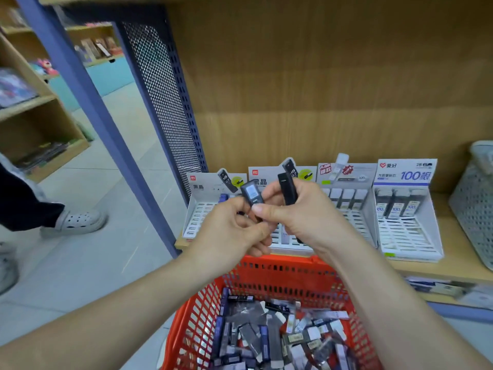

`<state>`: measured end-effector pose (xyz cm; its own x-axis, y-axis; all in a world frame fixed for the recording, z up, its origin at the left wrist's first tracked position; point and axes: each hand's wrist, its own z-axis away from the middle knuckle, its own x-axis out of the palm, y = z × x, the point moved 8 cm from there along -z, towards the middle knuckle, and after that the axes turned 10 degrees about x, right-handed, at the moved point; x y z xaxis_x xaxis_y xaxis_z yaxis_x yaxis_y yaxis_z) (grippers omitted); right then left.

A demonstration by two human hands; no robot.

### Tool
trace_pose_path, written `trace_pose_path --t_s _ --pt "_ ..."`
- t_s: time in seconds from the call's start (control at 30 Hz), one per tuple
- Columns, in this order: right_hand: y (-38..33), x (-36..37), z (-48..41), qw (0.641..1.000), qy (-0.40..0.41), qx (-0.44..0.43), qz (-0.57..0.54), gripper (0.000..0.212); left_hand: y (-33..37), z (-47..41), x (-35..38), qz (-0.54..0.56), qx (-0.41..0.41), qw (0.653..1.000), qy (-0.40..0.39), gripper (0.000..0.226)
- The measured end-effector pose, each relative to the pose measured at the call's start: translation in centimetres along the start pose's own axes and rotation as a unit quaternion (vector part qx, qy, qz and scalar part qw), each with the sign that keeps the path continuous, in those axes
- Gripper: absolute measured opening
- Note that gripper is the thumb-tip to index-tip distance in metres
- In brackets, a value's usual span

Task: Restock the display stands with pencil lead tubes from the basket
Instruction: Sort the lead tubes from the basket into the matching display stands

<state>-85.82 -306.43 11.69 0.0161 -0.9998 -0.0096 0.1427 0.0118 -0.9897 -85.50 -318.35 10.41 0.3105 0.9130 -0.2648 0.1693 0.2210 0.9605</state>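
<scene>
Up over the red basket (280, 265), left hand (234, 228) pinches a labelled tube (252, 194) & right hand (298, 214), touching it, grips a dark tube (288, 189); imo early days, basket's still loaded, display stands (405, 209) mostly bare.

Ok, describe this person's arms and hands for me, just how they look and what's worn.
Both arms are bare: no sleeve shows on the left forearm or the right forearm. The left hand and the right hand wear no gloves, and neither wrist carries a watch or bracelet.
</scene>
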Motion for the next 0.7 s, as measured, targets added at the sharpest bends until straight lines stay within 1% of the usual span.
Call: trace_pose_path --t_s 0.07,0.13,0.2,0.23,0.27,0.3,0.37,0.43,0.5,0.57,0.7 --pt "0.8 0.3 -0.7 1.000 -0.005 0.012 0.025 0.017 -0.5 -0.3 -0.6 -0.046 -0.004 0.999 -0.003 0.028" --pt "2.9 0.3 -1.4 0.998 -0.020 0.060 0.022 0.014 -1.1 -0.7 -1.6 -0.055 -0.020 0.998 -0.008 0.033" --pt "5.9 0.6 -1.7 0.989 -0.056 0.129 -0.044 0.011 -1.8 -1.1 -2.7 -0.023 -0.034 0.999 -0.015 0.039" --pt "7.4 1.0 -1.8 0.979 -0.076 0.164 -0.097 0.011 -2.1 -1.3 -3.2 -0.018 -0.032 0.999 -0.023 0.043" --pt "8.7 1.7 -1.9 0.965 -0.100 0.194 -0.147 0.011 -2.3 -1.4 -3.6 -0.035 -0.025 0.999 -0.033 0.045" --pt "9.7 2.5 -1.9 0.950 -0.127 0.217 -0.188 0.011 -2.5 -1.5 -3.8 -0.073 -0.019 0.996 -0.047 0.043" --pt "11.2 4.0 -2.0 0.923 -0.171 0.247 -0.239 0.013 -3.0 -1.8 -4.1 -0.133 -0.018 0.989 -0.062 0.026" --pt "12.2 4.8 -2.5 0.910 -0.192 0.264 -0.257 0.013 -3.9 -2.1 -4.3 -0.148 -0.024 0.987 -0.057 0.011" --pt "13.1 4.6 -3.4 0.904 -0.174 0.281 -0.270 0.007 -5.1 -2.6 -4.6 -0.159 -0.031 0.986 -0.043 0.004" --pt "14.2 3.8 -4.5 0.894 -0.120 0.305 -0.306 0.019 -6.4 -3.3 -5.5 -0.185 -0.037 0.982 -0.014 0.005" --pt "15.9 1.6 -6.3 0.870 -0.005 0.306 -0.388 0.028 -8.7 -4.8 -7.4 -0.253 -0.048 0.964 0.068 0.013"
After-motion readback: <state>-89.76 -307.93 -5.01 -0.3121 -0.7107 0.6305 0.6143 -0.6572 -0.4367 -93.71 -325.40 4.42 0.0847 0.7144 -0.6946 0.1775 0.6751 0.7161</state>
